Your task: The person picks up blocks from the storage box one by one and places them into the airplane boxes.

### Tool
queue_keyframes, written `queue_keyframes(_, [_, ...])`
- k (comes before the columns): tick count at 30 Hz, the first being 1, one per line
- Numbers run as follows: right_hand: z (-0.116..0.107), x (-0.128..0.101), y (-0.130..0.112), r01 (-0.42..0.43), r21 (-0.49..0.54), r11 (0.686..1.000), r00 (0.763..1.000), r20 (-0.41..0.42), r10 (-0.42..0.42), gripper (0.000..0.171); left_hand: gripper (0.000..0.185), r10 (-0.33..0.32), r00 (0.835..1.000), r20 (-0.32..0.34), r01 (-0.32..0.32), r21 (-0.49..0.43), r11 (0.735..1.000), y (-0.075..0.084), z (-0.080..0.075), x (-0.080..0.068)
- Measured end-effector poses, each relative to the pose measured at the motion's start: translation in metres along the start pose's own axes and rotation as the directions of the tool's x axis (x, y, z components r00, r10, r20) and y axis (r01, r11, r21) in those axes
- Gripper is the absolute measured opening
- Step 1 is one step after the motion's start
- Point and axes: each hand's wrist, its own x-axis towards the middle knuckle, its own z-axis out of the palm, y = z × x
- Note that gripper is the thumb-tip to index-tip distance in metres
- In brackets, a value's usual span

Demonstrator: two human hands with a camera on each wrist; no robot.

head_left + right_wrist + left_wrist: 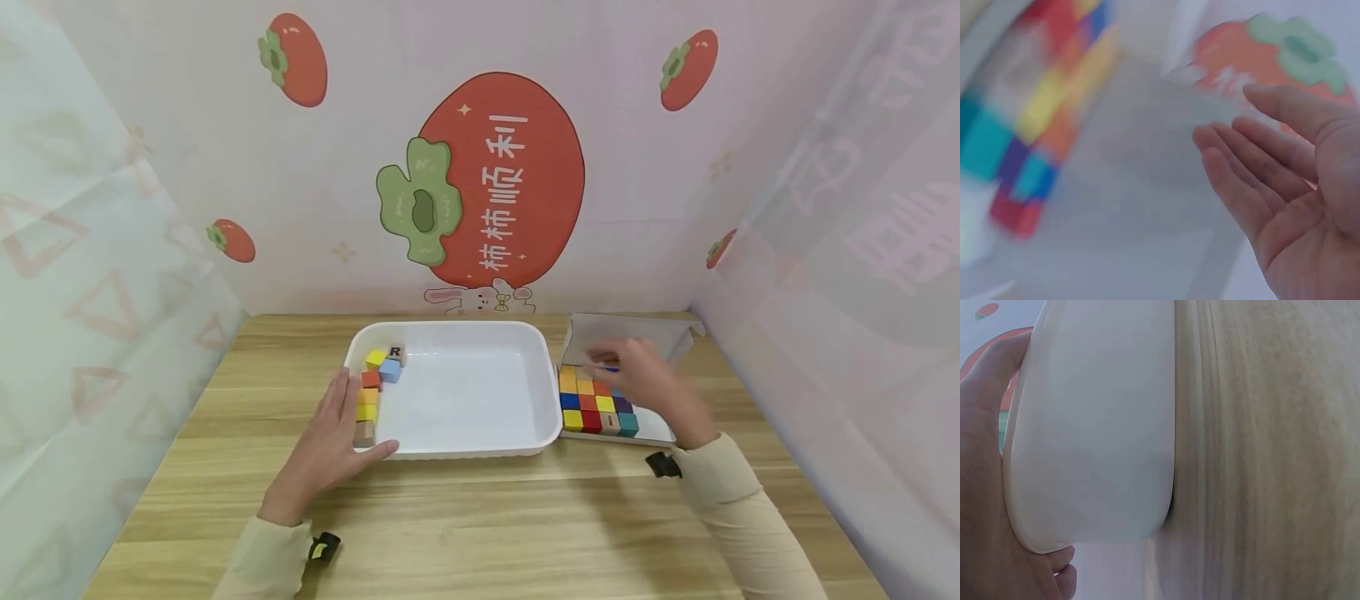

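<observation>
My left hand [318, 442] rests on the near left corner of a white tray [472, 408], fingers straight along the left rim and thumb along the front rim. Inside the tray's left end lie several small cubes: a wooden cube [396, 355] marked R, a light blue cube [390, 371], a red cube [371, 380] and yellow ones. To the right, my right hand [637, 375] hovers over a white cardboard box [654, 427] partly filled with coloured cubes [587, 402]. Its fingers are loosely bent and the palm is bare in the right wrist view.
The box's raised lid [626, 327] stands behind the cubes, and the box sits close against the tray's right side. Both are on a wooden table [465, 525]. Printed cloth walls [480, 33] enclose the back and both sides.
</observation>
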Motion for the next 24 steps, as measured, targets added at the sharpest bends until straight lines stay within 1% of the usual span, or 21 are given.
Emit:
queue_keyframes(4, [0.003,0.02,-0.036,0.065,0.031,0.997,0.998,0.021,-0.065,0.029,0.131,0.001,1.0,-0.003,-0.001,-0.007,1.0,0.0,0.0,0.002])
queue_keyframes(6, [0.004,0.031,-0.052,0.098,0.041,0.994,0.994,0.038,-0.1,0.031,0.131,0.002,1.0,-0.002,-0.002,-0.016,1.0,0.001,0.0,0.003])
queue_keyframes(10, [0.012,0.056,-0.076,0.148,0.073,0.986,0.985,0.077,-0.153,0.037,0.132,0.003,1.0,0.002,-0.003,-0.019,1.0,0.002,0.001,0.004])
queue_keyframes(12, [0.019,0.071,-0.083,0.17,0.091,0.981,0.98,0.084,-0.178,0.036,0.132,0.005,1.0,0.004,-0.005,-0.014,1.0,0.002,0.002,0.005])
queue_keyframes(14, [0.029,0.085,-0.09,0.175,0.105,0.979,0.978,0.099,-0.185,0.036,0.132,0.005,1.0,0.004,-0.005,-0.005,1.0,0.002,0.002,0.004])
queue_keyframes(19, [0.054,0.118,-0.108,0.161,0.129,0.978,0.97,0.16,-0.181,0.038,0.132,0.005,1.0,-0.001,-0.005,0.006,1.0,0.0,0.001,0.003])
queue_keyframes(24, [0.086,0.144,-0.122,0.17,0.129,0.977,0.961,0.198,-0.193,0.039,0.132,0.003,1.0,-0.005,-0.003,0.015,1.0,-0.001,0.001,0.0])
